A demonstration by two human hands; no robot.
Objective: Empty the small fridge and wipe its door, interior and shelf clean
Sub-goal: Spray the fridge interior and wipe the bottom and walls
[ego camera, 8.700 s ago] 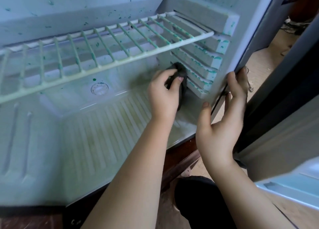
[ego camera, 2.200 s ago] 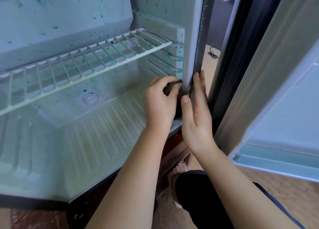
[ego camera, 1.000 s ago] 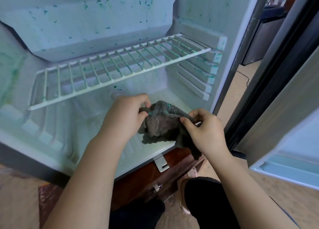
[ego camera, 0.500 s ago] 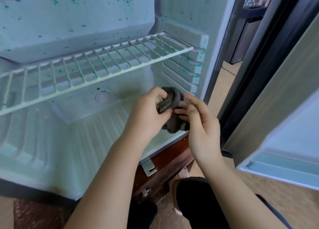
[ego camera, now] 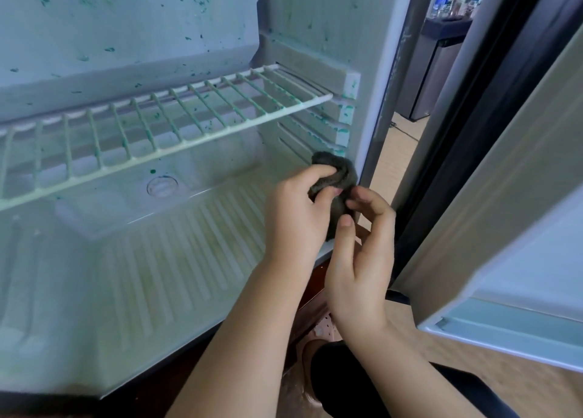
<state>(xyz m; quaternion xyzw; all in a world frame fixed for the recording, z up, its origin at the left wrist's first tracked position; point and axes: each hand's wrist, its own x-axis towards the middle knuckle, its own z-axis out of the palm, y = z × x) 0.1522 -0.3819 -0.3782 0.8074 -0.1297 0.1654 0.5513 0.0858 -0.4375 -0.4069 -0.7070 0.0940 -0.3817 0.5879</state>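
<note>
The right hand (ego camera: 362, 260) is nearest, fingers curled beside the dark cloth (ego camera: 339, 174); it may pinch the cloth, but the view does not show this clearly. The left hand (ego camera: 296, 215) grips the bunched cloth firmly at the front right corner of the fridge (ego camera: 157, 275) floor, against the right wall. Above and behind is the wire shelf (ego camera: 157, 127), spotted green.

Small fridge (ego camera: 220, 23) open, empty; pale interior flecked green. Dark grey cloth (ego camera: 340, 171) bunched, gripped in left hand (ego camera: 296, 215), against right wall's lower front edge. White wire shelf (ego camera: 176, 124) level, green-spotted, 10 o'clock from cloth. Door (ego camera: 504, 197) swung open, 3 o'clock.
</note>
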